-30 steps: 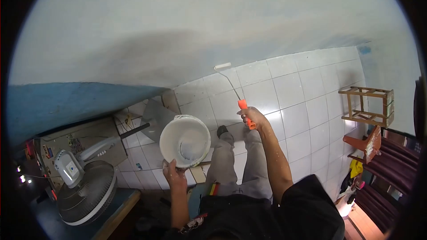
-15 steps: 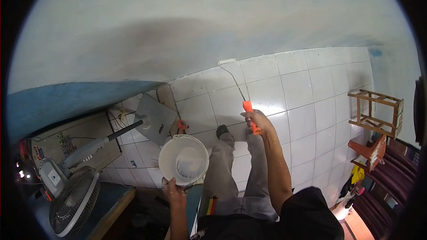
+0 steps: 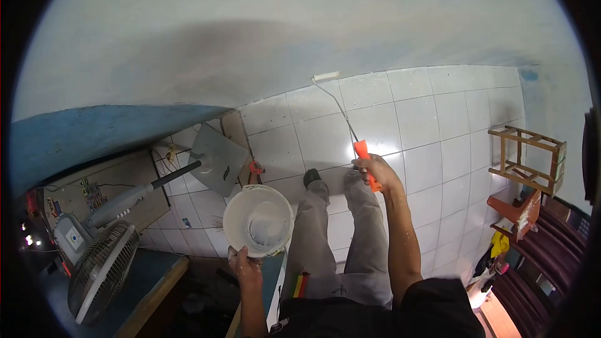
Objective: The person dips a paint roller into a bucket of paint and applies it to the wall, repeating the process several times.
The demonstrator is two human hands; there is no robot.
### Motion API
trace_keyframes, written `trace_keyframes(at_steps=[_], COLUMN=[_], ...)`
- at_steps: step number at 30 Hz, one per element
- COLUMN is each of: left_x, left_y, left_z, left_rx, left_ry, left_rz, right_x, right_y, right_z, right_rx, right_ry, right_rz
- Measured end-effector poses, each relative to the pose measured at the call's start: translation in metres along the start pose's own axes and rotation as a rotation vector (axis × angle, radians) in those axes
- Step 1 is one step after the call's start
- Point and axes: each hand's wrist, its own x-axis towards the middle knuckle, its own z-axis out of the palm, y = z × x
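My right hand [image 3: 378, 172] is closed round the orange handle of a paint roller [image 3: 361, 149]. Its thin metal rod runs up to a white roller sleeve [image 3: 326, 76] at the foot of the pale wall [image 3: 350, 19], by the floor edge. My left hand [image 3: 245, 264] grips the near rim of a white bucket [image 3: 258, 218], which has whitish paint inside. The bucket is tilted so that its inside shows.
A grey standing fan [image 3: 103, 269] is at the left, its square base [image 3: 219, 159] on the tiled floor [image 3: 369, 116]. An orange-handled tool [image 3: 255, 169] lies beyond the bucket. At the right are a wooden stool [image 3: 529, 159] and an orange-brown chair [image 3: 518, 209].
The roller and my right hand have moved a little to the right. The roller sleeve is slightly higher. The bucket and my left hand have barely moved.
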Motion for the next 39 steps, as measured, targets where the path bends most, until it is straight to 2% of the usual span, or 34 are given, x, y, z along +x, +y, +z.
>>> trace_keyframes(at_steps=[2, 5, 7, 10, 13, 16, 17, 20, 22, 25, 29, 30, 33, 35, 36, 38, 39], left_x=[-0.004, -0.009, -0.003, -0.001, 0.004, -0.003, -0.007, -0.013, -0.009, -0.003, 0.001, 0.003, 0.006, 0.003, -0.004, -0.011, -0.013], left_y=[0.007, 0.008, 0.002, -0.003, -0.010, -0.006, -0.002, 0.005, 0.010, 0.010, -0.001, -0.006, -0.013, -0.012, -0.008, -0.003, 0.003], left_z=[-0.003, -0.003, -0.019, -0.003, -0.001, 0.004, 0.004, 0.012, 0.017, 0.029, 0.037, 0.039, 0.032, 0.027, 0.025, 0.017, 0.013], left_rx=[0.020, 0.015, 0.068, 0.046, 0.033, 0.000, -0.002, -0.026, -0.025, -0.024, -0.087, -0.081, -0.080, -0.055, -0.040, -0.043, -0.030], left_ry=[0.005, 0.032, -0.026, 0.026, -0.011, 0.043, 0.037, 0.060, -0.021, -0.050, -0.029, -0.030, -0.021, 0.015, 0.043, 0.018, 0.013], left_rz=[0.004, -0.013, -0.054, -0.004, -0.014, -0.012, -0.019, -0.021, 0.017, 0.005, 0.046, 0.053, 0.119, 0.085, 0.049, 0.021, 0.010], right_x=[-0.007, -0.120, -0.179, -0.166, -0.047, -0.049, -0.086, -0.199, -0.241, -0.194, -0.001, 0.056, 0.121, 0.116, 0.090, 0.006, -0.060], right_y=[-0.006, -0.039, -0.055, -0.065, -0.028, -0.045, -0.055, -0.080, -0.091, -0.076, -0.009, 0.014, 0.009, 0.019, 0.027, 0.026, -0.009], right_z=[0.005, 0.005, 0.010, 0.012, -0.006, 0.004, 0.007, -0.002, 0.001, 0.008, -0.019, -0.027, -0.020, -0.019, -0.022, -0.028, -0.023], right_rx=[0.020, 0.055, 0.057, -0.049, -0.073, -0.023, -0.017, 0.004, 0.048, -0.098, -0.105, 0.014, 0.120, 0.186, 0.128, -0.077, 0.061], right_ry=[0.004, 0.017, 0.077, 0.073, 0.042, 0.009, 0.077, 0.006, 0.070, 0.057, 0.039, -0.011, -0.051, -0.066, -0.037, 0.074, -0.011], right_rz=[0.005, 0.042, 0.048, 0.039, 0.011, 0.036, -0.020, 0.007, 0.070, 0.085, 0.068, 0.055, 0.083, 0.098, 0.062, -0.058, 0.017])
